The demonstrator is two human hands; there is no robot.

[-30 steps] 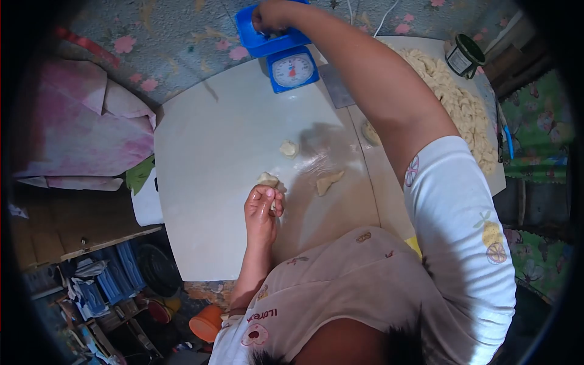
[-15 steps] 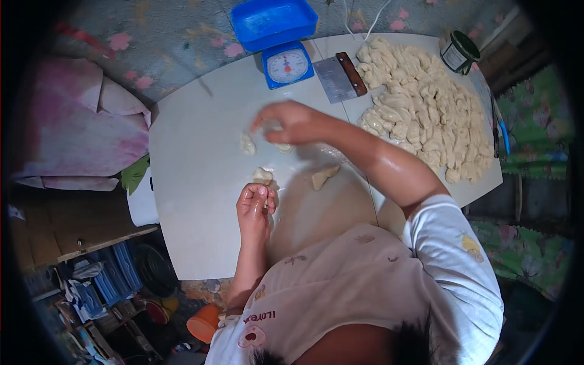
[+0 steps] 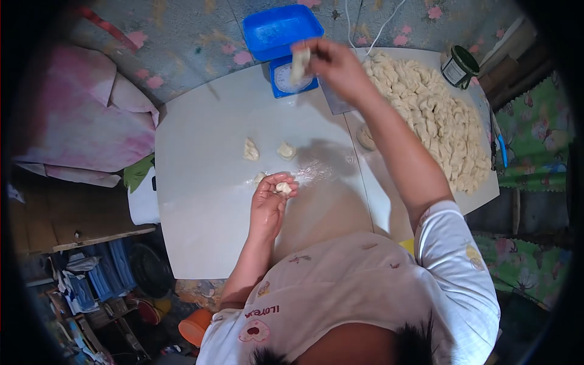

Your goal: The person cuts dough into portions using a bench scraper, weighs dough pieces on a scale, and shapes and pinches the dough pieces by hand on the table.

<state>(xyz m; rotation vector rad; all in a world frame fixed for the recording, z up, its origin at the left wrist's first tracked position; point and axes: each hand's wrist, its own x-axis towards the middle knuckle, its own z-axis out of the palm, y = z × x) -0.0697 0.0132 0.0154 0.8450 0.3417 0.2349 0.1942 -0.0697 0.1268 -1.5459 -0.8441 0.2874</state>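
Note:
My right hand, blurred by motion, grips a long dough piece above the dial of the blue scale, just in front of its empty blue tray. Lower down, my left hand is curled around a small lump of dough. Another bit of dough lies on the table beside its fingers. Two further dough pieces rest beyond that hand, one at the left and one at the right.
A large heap of dough pieces covers the table's right side. Behind it stands a dark green bucket. A metal scraper lies partly under my right arm. Pink-and-white cloth hangs at the left.
My right hand has gone from over the middle of the table up to the scale, now with dough in it. The loose piece right of my left hand is gone, and that hand has turned, showing dough.

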